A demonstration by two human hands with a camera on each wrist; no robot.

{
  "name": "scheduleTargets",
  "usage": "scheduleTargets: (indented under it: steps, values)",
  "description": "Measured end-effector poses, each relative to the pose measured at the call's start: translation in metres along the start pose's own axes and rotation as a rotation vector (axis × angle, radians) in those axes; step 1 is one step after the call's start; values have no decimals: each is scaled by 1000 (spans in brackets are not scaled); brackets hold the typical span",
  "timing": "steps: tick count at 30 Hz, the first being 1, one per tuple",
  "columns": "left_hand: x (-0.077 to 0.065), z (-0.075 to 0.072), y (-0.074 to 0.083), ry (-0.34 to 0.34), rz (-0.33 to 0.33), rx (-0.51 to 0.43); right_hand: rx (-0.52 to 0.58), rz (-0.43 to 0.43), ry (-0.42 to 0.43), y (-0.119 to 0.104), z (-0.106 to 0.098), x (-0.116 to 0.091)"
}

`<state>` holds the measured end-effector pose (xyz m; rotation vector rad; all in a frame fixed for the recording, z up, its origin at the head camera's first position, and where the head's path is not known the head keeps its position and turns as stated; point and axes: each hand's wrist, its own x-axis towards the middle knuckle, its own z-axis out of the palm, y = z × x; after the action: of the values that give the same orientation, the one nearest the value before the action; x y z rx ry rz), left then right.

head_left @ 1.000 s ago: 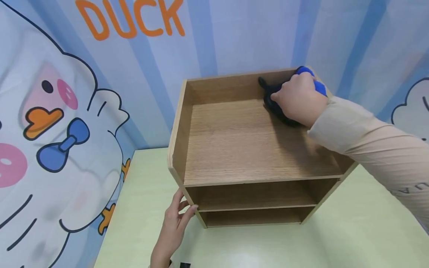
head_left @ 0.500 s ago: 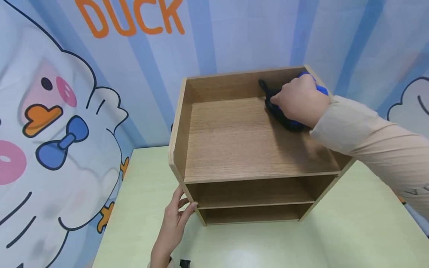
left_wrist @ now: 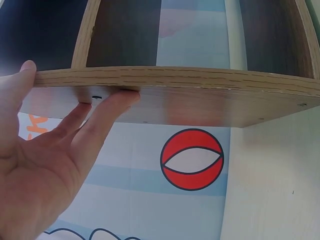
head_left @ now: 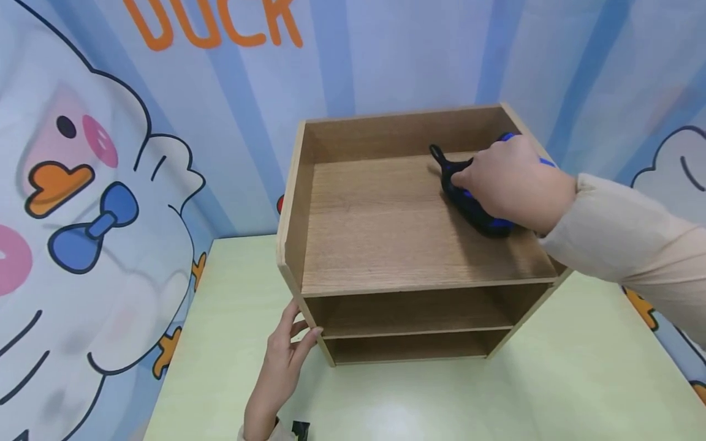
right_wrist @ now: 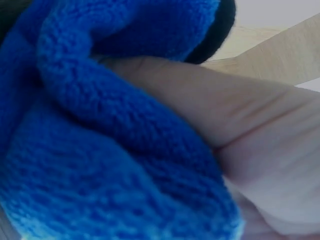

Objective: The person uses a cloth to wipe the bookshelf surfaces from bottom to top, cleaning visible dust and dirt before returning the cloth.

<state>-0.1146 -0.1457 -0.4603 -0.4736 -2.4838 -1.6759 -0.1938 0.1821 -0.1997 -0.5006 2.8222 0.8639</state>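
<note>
A small wooden shelf unit [head_left: 386, 226] stands on the table, with a raised rim round its top board. Its left side panel [left_wrist: 190, 102] is held by my left hand [head_left: 281, 361], thumb over the front edge and fingers against the outer face. On the right part of the top board, my right hand [head_left: 515, 180] grips a bunched blue plush cleaning cloth [right_wrist: 100, 135]. The cloth has a black border [head_left: 466, 205] and a black hanging loop [head_left: 437, 154] pointing to the back left. My right fingertips are mostly hidden by the hand and the folds.
Two lower compartments [head_left: 408, 312] open toward me below the top board. Behind the unit hangs a blue striped curtain [head_left: 397, 55] with duck drawings. The pale green table [head_left: 397, 398] extends to both sides, and a small black object [head_left: 301, 430] lies near the left wrist.
My right hand and the cloth have slid from the back right corner toward the front along the top board. The left hand keeps its place on the side panel.
</note>
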Motion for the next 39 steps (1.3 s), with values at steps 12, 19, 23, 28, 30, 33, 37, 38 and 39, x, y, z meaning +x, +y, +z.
scheduleTargets:
  steps: [12,19,23,28,30,33,37,38,39]
  values:
    - [3,-1,0,7,-5,22,-25,11,9,-11,4,-14]
    - [0,-2,-1,15,-1,17,-85,-30,105,-22,13,-29]
    - [-2,-1,-2,16,-1,6,-110,-54,164,-28,19,-42]
    - [-3,-1,-2,17,2,8,-99,-67,263,-33,31,-60]
    - [-3,-1,-2,15,4,10,-79,-71,293,-34,36,-68]
    - [-2,0,-1,9,13,6,-70,-78,332,-37,44,-81]
    - [-1,0,-1,8,14,5,-92,-73,389,-43,56,-101]
    - [-1,0,-1,8,11,4,-98,-69,396,-45,58,-106]
    - [-1,0,-1,8,7,5,-105,-66,410,-47,61,-111]
